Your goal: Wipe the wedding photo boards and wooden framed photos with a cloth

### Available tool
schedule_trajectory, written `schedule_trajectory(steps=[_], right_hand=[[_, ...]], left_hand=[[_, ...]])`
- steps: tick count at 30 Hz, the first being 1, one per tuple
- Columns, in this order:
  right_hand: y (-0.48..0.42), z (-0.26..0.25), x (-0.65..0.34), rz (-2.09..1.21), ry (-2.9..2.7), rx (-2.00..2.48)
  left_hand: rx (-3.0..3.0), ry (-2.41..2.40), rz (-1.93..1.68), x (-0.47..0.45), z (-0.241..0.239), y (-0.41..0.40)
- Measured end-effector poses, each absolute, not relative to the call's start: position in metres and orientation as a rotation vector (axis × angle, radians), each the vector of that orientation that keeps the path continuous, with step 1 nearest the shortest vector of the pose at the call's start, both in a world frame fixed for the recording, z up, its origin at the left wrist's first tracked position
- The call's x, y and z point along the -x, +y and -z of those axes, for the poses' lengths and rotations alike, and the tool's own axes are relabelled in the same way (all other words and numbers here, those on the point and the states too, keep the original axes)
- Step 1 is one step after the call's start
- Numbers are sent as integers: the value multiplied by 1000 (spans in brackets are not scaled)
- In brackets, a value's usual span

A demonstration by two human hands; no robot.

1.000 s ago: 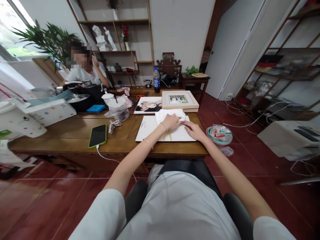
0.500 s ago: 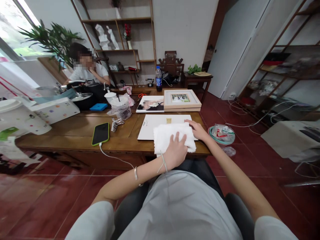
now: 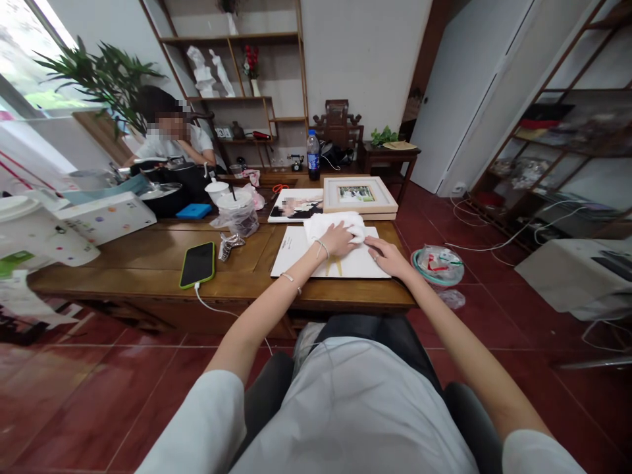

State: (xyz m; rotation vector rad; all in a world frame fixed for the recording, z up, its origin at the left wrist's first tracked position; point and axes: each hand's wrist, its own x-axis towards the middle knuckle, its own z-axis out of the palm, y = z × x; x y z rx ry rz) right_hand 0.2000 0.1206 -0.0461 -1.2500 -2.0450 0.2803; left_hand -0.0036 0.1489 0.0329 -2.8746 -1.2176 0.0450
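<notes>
A flat white board (image 3: pixel 301 253) lies on the wooden table (image 3: pixel 148 260) in front of me. My left hand (image 3: pixel 338 239) presses a bunched white cloth (image 3: pixel 332 222) onto the board's far edge, fingers closed over it. Resting flat on the board's right part is my right hand (image 3: pixel 388 257), fingers stretched out, holding the board down. A light wooden picture frame (image 3: pixel 359 196) and a photo print (image 3: pixel 295 206) lie just beyond the cloth.
A green-cased phone (image 3: pixel 198 264) on a white cable lies to the left. Plastic cups (image 3: pixel 237 212), boxes and pots crowd the far left. A person (image 3: pixel 170 135) sits across the table. A blue bottle (image 3: pixel 313 155) stands at the back. A bin (image 3: pixel 436 264) sits on the floor right.
My left hand pulled the cloth down to the board's near edge, then pushed it back up to the far edge. My right hand stayed on the board.
</notes>
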Motion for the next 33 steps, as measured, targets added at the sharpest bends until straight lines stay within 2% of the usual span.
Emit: schedule_trajectory(steps=[5, 11, 17, 21, 33], right_hand=[[120, 45, -199, -293, -2046, 1216], [119, 41, -199, -286, -2098, 1179], [122, 45, -203, -334, -2078, 1214], [122, 45, -202, -307, -2067, 1205], [121, 46, -200, -294, -2049, 1237]], left_hand=[[2817, -1244, -60, -2, -35, 135], [2721, -1290, -61, -5, -35, 60], [2766, -1111, -13, -2, -29, 8], [2788, -1151, -10, 1, -32, 26], [2782, -1330, 96, 16, -29, 153]])
